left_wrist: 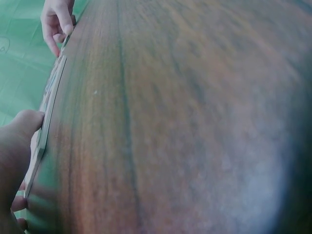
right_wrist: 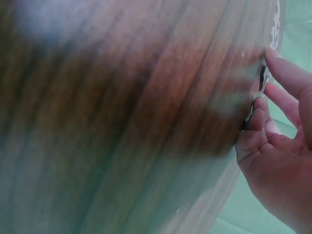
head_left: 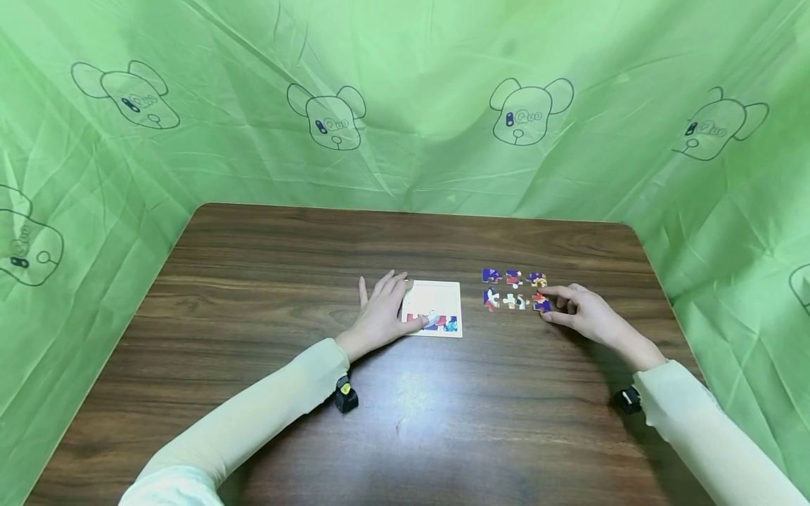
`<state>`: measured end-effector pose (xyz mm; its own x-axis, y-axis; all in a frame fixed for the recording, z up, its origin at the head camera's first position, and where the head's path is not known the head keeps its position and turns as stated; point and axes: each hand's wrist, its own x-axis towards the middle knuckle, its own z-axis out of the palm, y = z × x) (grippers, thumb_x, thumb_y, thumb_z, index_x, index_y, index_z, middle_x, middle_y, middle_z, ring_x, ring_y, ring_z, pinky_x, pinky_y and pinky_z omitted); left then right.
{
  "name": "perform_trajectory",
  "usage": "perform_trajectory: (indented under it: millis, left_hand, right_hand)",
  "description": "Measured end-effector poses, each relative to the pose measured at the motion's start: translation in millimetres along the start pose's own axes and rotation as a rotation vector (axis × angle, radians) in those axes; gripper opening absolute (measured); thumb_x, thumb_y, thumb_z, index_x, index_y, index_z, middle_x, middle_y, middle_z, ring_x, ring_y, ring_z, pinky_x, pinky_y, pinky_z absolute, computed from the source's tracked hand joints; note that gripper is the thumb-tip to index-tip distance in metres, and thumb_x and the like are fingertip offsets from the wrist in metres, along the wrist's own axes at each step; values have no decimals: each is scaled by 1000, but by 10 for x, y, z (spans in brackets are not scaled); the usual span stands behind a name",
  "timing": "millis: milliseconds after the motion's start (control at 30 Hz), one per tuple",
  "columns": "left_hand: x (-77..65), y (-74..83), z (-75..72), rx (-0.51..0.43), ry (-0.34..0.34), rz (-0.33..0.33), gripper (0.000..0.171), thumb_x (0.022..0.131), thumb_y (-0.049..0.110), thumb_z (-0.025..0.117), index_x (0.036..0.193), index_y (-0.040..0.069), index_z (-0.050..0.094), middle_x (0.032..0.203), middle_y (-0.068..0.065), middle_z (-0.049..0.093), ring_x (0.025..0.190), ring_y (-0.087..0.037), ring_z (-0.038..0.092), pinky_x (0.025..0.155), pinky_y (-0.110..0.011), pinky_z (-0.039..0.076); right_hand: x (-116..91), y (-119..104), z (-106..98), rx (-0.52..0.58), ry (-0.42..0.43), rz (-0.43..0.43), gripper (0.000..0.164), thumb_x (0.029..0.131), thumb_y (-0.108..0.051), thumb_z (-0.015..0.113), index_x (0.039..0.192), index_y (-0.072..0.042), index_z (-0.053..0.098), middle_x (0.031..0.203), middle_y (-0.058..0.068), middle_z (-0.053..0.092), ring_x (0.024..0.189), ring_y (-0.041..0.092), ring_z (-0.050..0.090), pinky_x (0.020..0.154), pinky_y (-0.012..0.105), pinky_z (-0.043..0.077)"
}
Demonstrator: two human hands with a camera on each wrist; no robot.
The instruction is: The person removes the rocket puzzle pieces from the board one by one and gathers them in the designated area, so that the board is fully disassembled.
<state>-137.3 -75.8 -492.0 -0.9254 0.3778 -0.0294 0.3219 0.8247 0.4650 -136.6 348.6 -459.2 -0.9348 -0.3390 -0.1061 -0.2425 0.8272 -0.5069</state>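
Note:
A small white puzzle tray (head_left: 436, 295) lies on the table, with colourful pieces (head_left: 450, 324) fitted along its near edge. My left hand (head_left: 378, 316) rests across the tray's left side, fingers extended and thumb over the fitted pieces. In the left wrist view that thumb lies on top of the thin tray edge (left_wrist: 50, 107). To the right, my right hand (head_left: 588, 315) pinches a red and purple puzzle piece (head_left: 541, 303) between thumb and forefinger, low at the tabletop. The right wrist view shows the right hand (right_wrist: 280, 146) with its other fingers bent; the piece is seen edge-on.
Several loose puzzle pieces lie in two rows between tray and right hand, among them a purple one (head_left: 491, 275) and a pale one (head_left: 510, 301). The brown wooden table (head_left: 405, 422) meets a green curtain (head_left: 418, 169) at the back and sides.

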Motion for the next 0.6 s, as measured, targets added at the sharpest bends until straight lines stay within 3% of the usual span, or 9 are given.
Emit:
perform_trajectory:
  millis: [267,600]
  left_hand:
    - [2,13,-3,15,11,-2,87,87,65,71,154,14,48,166,-7,37,159,-29,19,118,-74,-8]
    - [-9,7,-10,-1,17,6,87,87,65,72,153,14,48,166,-8,37,159,-30,19,117,-74,-10]
  right_hand:
    - [-3,-4,0,-12,15,-36,50,94,-21,80,138,-4,65,95,6,60,80,18,51,70,35,44]
    - [6,-10,5,3,17,-12,50,95,-24,79,138,-4,64,99,8,60,82,19,52,69,34,44]
